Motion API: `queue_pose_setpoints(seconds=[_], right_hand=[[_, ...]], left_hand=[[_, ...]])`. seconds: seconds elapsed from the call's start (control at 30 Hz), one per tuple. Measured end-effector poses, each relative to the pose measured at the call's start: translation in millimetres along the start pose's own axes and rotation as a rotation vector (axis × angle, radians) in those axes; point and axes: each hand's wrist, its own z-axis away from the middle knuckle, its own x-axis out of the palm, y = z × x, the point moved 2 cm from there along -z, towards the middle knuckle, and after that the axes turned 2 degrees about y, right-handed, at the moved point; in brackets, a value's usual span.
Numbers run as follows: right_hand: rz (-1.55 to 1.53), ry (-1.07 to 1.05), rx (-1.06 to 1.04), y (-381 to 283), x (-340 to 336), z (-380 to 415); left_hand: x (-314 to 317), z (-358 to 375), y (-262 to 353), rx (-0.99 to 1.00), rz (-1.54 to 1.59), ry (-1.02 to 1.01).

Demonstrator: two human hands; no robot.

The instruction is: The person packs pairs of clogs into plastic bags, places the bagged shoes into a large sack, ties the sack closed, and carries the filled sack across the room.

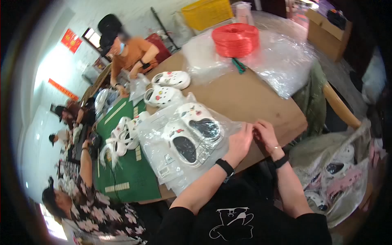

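A clear plastic bag (153, 141) lies on the table in front of me, with a pair of white clogs inside it. One clog (183, 149) is nearer me and the other clog (206, 127) sits beside it; both have dark insoles and small charms. At the bag's right end my left hand (241, 141) has its fingers closed on the plastic. My right hand (265, 136) meets it there, fingers bent and pinched together. What the right fingertips hold is hidden or too small to make out.
Loose white clogs (170, 79) stand beyond the bag. More white footwear (124, 136) lies on a green mat (143, 177). A red twine roll (235, 39) rests on plastic sheets at the back. A sack of shoes (355, 200) is at right. Co-workers sit at left.
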Motion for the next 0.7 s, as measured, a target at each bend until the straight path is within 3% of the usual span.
queue_pose_setpoints(seconds=[0.07,0.1,0.23,0.6,0.7], right_hand=[[-0.074,-0.012,0.058,-1.5,-2.5,7.3],[0.040,0.012,0.067,-20.8,-22.1,10.1],[0.093,-0.157,0.034,-15.0,-3.1,0.9],[0.072,0.006,-0.026,-2.4,-9.7,-4.8],[0.077,0.014,-0.003,-3.9,-9.0,-3.1]], left_hand=[[-0.7,-0.7,6.1,0.001,-0.023,-0.021],[9.5,-7.5,18.6,-0.040,0.062,0.044],[1.1,-0.5,-1.1,0.031,0.020,0.120],[-4.1,25.5,-1.8,0.032,-0.092,0.164],[-18.6,51.8,-10.1,-0.015,-0.118,0.087]])
